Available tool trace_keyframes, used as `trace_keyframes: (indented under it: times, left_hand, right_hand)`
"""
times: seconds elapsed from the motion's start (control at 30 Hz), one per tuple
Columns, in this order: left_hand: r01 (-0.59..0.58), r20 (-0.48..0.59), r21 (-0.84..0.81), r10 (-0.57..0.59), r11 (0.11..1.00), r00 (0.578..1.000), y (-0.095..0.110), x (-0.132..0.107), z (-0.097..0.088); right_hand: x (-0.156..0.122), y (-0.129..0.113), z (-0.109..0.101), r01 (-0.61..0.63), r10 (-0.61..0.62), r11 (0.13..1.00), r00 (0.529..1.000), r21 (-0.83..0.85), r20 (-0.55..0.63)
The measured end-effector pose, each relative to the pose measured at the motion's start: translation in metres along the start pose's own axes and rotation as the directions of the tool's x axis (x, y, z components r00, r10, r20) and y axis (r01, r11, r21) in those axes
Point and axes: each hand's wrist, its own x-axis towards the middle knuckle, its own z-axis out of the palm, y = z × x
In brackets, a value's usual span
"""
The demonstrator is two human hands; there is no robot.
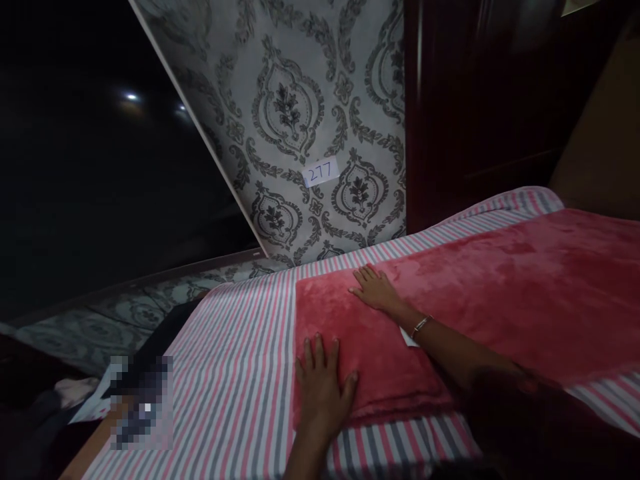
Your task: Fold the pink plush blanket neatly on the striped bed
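A red plush blanket [500, 287] lies in a long folded strip over a striped sheet [230, 373]. At its left end is a thicker folded part with layered edges along the front. My left hand [321, 390] rests flat on the near left corner of the blanket, fingers spread. Farther back, near the blanket's far edge, my right hand [375, 289] presses flat on the plush, its fingers stretched out. Under my right forearm a small white corner of something [409, 337] shows; the rest of it is hidden.
Patterned wallpaper [287, 113] with a paper label [321, 172] reading 277 rises behind the sheet. A large dark screen [110, 167] stands at the left, a dark red wooden panel [475, 113] at the right. Dark items and a blurred patch [142, 403] lie at lower left.
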Motion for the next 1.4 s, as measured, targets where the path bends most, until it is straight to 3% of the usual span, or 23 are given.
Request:
trace_keyframes:
  times: [0.1, 0.23, 0.33, 0.4, 0.57, 0.87, 1.0, 1.1, 1.2, 1.27, 1.4]
  left_hand:
    - [-0.038, -0.053, -0.052, 0.035, 0.998, 0.998, -0.001, 0.029, -0.025]
    - [-0.044, -0.068, -0.065, 0.039, 0.997, 0.997, 0.005, 0.104, -0.050]
    - [0.053, 0.008, -0.004, -0.053, 0.999, 0.999, 0.006, 0.152, -0.039]
    - [0.097, 0.035, 0.034, -0.098, 0.995, 0.995, 0.001, 0.168, -0.022]
    - [0.117, 0.040, 0.061, -0.120, 0.991, 0.992, -0.014, 0.172, 0.012]
    - [0.111, 0.021, 0.024, -0.111, 0.994, 0.994, -0.017, 0.175, 0.013]
    - [0.102, 0.010, -0.022, -0.102, 0.995, 0.995, -0.017, 0.173, 0.012]
    - [0.098, -0.016, -0.028, -0.099, 0.995, 0.995, -0.016, 0.171, 0.011]
    - [0.076, -0.053, -0.005, -0.077, 0.997, 0.996, -0.016, 0.170, 0.011]
    - [0.065, -0.047, 0.004, -0.065, 0.998, 0.997, -0.016, 0.169, 0.010]
    - [0.069, -0.015, 0.004, -0.069, 0.998, 0.998, -0.016, 0.169, 0.007]
  right_hand:
    - [-0.001, -0.001, 0.000, 0.006, -0.006, 1.000, 1.000, 0.005, -0.012]
    - [-0.003, -0.001, -0.002, 0.013, -0.012, 1.000, 1.000, 0.011, -0.018]
    - [-0.004, -0.002, -0.003, 0.000, 0.000, 1.000, 1.000, 0.024, -0.001]
    - [-0.004, -0.002, -0.003, -0.002, 0.002, 1.000, 1.000, 0.028, 0.007]
    - [-0.002, 0.000, -0.001, -0.017, 0.016, 0.999, 0.999, 0.043, 0.031]
    - [-0.001, 0.004, 0.000, -0.014, 0.011, 0.999, 0.998, 0.053, 0.067]
    - [0.003, 0.001, -0.012, -0.037, 0.034, 0.999, 0.991, 0.023, 0.128]
    - [0.009, -0.015, -0.026, -0.046, 0.046, 0.999, 0.988, -0.008, 0.144]
    - [0.013, -0.044, -0.031, 0.091, -0.090, 0.996, 0.992, -0.007, 0.085]
    - [0.012, -0.062, -0.025, 0.164, -0.164, 0.987, 0.983, 0.008, 0.082]
    - [0.009, -0.077, -0.006, 0.141, -0.144, 0.989, 0.983, 0.034, 0.110]
